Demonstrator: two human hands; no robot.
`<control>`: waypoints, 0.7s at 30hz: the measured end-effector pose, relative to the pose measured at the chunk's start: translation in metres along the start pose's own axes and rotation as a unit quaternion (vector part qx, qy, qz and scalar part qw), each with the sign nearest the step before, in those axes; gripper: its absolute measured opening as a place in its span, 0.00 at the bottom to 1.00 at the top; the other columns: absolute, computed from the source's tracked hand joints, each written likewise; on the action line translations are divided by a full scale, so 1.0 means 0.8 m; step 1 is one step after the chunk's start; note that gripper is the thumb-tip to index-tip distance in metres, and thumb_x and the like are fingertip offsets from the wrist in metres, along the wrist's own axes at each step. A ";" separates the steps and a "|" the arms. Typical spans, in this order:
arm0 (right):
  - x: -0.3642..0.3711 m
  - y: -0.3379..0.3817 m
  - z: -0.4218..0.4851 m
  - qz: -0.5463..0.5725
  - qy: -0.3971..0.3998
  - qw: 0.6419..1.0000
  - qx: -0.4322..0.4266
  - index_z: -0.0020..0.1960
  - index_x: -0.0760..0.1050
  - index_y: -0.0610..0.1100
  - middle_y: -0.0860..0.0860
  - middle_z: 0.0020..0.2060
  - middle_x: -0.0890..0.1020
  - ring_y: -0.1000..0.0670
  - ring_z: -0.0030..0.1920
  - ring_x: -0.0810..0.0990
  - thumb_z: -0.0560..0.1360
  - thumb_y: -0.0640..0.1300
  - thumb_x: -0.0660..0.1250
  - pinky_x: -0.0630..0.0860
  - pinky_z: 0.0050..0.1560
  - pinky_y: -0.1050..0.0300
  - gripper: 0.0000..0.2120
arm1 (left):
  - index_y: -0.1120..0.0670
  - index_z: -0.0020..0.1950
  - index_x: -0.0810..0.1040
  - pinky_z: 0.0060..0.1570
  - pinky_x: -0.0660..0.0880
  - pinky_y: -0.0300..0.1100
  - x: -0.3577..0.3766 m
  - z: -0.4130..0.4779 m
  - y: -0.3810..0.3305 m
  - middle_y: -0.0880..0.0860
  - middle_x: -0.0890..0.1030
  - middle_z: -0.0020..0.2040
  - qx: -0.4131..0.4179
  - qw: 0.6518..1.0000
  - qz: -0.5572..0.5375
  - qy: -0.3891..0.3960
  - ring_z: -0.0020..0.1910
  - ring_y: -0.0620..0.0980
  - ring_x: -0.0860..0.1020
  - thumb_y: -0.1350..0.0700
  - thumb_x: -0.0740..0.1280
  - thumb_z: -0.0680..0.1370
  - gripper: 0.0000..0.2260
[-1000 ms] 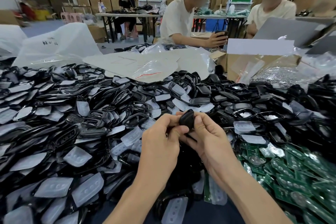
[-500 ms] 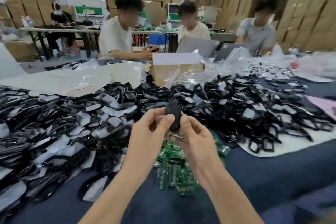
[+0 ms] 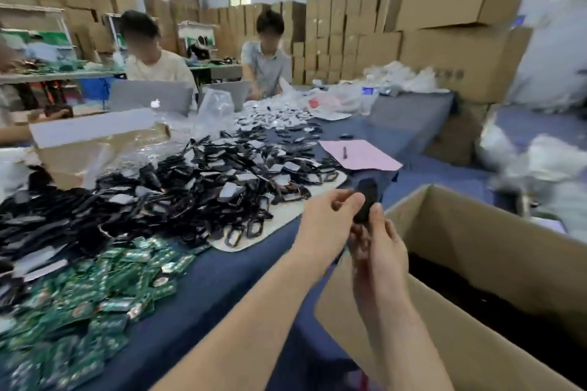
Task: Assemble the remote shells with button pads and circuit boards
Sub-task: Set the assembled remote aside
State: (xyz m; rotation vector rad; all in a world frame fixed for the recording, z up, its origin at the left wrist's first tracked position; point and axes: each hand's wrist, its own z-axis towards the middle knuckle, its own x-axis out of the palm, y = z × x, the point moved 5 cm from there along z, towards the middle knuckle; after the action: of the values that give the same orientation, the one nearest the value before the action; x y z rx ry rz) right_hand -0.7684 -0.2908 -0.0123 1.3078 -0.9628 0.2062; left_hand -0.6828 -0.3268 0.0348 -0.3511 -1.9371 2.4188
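Observation:
A black remote shell (image 3: 366, 200) stands on end between my two hands, above the near left rim of a cardboard box (image 3: 460, 232). My left hand (image 3: 327, 219) pinches its upper part with thumb and fingers. My right hand (image 3: 379, 251) grips its lower end from below. A big heap of black shells and clear button pads (image 3: 178, 197) covers the table to the left. Green circuit boards (image 3: 89, 292) lie heaped at the near left.
The open box holds dark parts (image 3: 508, 305) in its bottom. A pink sheet (image 3: 360, 154) with a pen lies on the blue table cloth (image 3: 241, 267). Two people sit at laptops (image 3: 149, 98) across the table. Stacked cartons (image 3: 460, 41) rise at the right.
The view has swung right, from the heaps to the open box. Both hands have carried the black shell along, keeping their hold on it.

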 end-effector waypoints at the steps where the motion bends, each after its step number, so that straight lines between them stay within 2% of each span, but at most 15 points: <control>1: -0.017 0.016 0.007 0.018 -0.024 0.999 -0.014 0.54 0.78 0.41 0.47 0.37 0.83 0.53 0.35 0.82 0.83 0.45 0.64 0.80 0.36 0.62 0.08 | 0.55 0.58 0.83 0.46 0.80 0.41 0.030 0.005 -0.003 0.50 0.85 0.45 -0.015 1.000 0.002 0.021 0.39 0.45 0.82 0.55 0.68 0.81 0.08; 3: -0.044 0.043 0.019 0.038 -0.063 0.997 -0.030 0.58 0.78 0.41 0.46 0.42 0.84 0.50 0.41 0.82 0.84 0.48 0.64 0.80 0.47 0.58 0.11 | 0.60 0.61 0.81 0.52 0.79 0.44 0.080 0.011 -0.008 0.58 0.85 0.52 -0.041 0.998 -0.005 0.054 0.48 0.54 0.83 0.56 0.68 0.81 0.12; 4: -0.054 0.055 0.024 0.037 -0.080 0.996 -0.034 0.60 0.78 0.40 0.46 0.44 0.85 0.50 0.43 0.83 0.83 0.49 0.64 0.80 0.52 0.56 0.13 | 0.62 0.61 0.81 0.51 0.77 0.43 0.097 0.012 -0.012 0.60 0.85 0.52 -0.044 0.997 -0.011 0.067 0.47 0.56 0.82 0.56 0.67 0.81 0.12; 6: -0.063 0.075 0.029 0.029 -0.095 0.994 -0.052 0.55 0.81 0.42 0.50 0.40 0.86 0.52 0.40 0.84 0.83 0.49 0.65 0.80 0.51 0.56 0.12 | 0.61 0.57 0.81 0.47 0.75 0.39 0.117 0.009 -0.022 0.55 0.84 0.46 -0.030 0.997 -0.015 0.073 0.41 0.49 0.79 0.56 0.66 0.81 0.10; 8: -0.061 0.083 0.030 0.022 -0.084 0.994 -0.070 0.48 0.84 0.48 0.51 0.37 0.86 0.53 0.38 0.84 0.83 0.49 0.65 0.80 0.50 0.55 0.11 | 0.53 0.54 0.82 0.46 0.77 0.39 0.120 0.006 -0.027 0.49 0.83 0.41 -0.016 0.998 -0.023 0.059 0.38 0.45 0.78 0.55 0.66 0.82 0.06; 10: -0.048 0.076 0.027 -0.003 -0.061 0.996 -0.070 0.49 0.86 0.49 0.49 0.39 0.87 0.51 0.41 0.85 0.82 0.52 0.66 0.80 0.50 0.53 0.11 | 0.49 0.53 0.81 0.41 0.77 0.38 0.111 0.004 -0.030 0.47 0.82 0.40 -0.008 0.998 -0.034 0.048 0.37 0.44 0.79 0.53 0.66 0.82 0.04; 12: -0.030 0.062 0.023 -0.023 -0.055 0.996 -0.065 0.56 0.84 0.40 0.45 0.44 0.86 0.48 0.46 0.84 0.79 0.53 0.69 0.79 0.52 0.50 0.17 | 0.50 0.53 0.82 0.37 0.74 0.33 0.092 0.004 -0.029 0.43 0.82 0.37 -0.002 0.999 -0.037 0.033 0.36 0.40 0.79 0.53 0.65 0.82 0.06; 13: -0.017 0.052 0.021 -0.025 -0.050 0.996 -0.064 0.57 0.83 0.38 0.44 0.45 0.86 0.47 0.48 0.83 0.80 0.52 0.68 0.78 0.53 0.50 0.17 | 0.50 0.51 0.83 0.37 0.74 0.31 0.078 0.004 -0.029 0.43 0.83 0.36 0.003 0.999 -0.040 0.019 0.35 0.38 0.80 0.53 0.64 0.83 0.08; 16: 0.031 0.014 0.007 -0.029 -0.016 0.998 -0.049 0.56 0.82 0.37 0.45 0.45 0.85 0.47 0.49 0.82 0.83 0.47 0.65 0.77 0.52 0.51 0.14 | 0.49 0.44 0.83 0.39 0.75 0.28 0.017 -0.002 -0.029 0.42 0.85 0.37 0.008 0.998 -0.040 -0.045 0.38 0.35 0.81 0.55 0.63 0.83 0.11; 19: 0.086 -0.032 -0.019 -0.056 0.040 0.997 -0.024 0.60 0.81 0.38 0.46 0.49 0.86 0.47 0.51 0.85 0.84 0.47 0.64 0.79 0.52 0.54 0.14 | 0.50 0.46 0.84 0.44 0.78 0.33 -0.059 -0.013 -0.027 0.46 0.86 0.42 -0.001 0.994 -0.032 -0.103 0.43 0.40 0.83 0.57 0.62 0.82 0.12; 21: 0.127 -0.066 -0.044 -0.070 0.090 0.993 0.007 0.59 0.82 0.42 0.46 0.51 0.87 0.46 0.55 0.86 0.84 0.48 0.64 0.81 0.54 0.53 0.13 | 0.50 0.48 0.84 0.43 0.79 0.36 -0.117 -0.026 -0.025 0.47 0.86 0.43 -0.008 0.989 -0.021 -0.146 0.44 0.41 0.83 0.58 0.61 0.81 0.12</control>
State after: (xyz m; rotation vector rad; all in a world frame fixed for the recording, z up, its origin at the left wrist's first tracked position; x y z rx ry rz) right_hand -0.6558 -0.3140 0.0219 1.3395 -0.7159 0.2193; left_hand -0.5901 -0.3171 0.0646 0.0490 -2.0450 2.5511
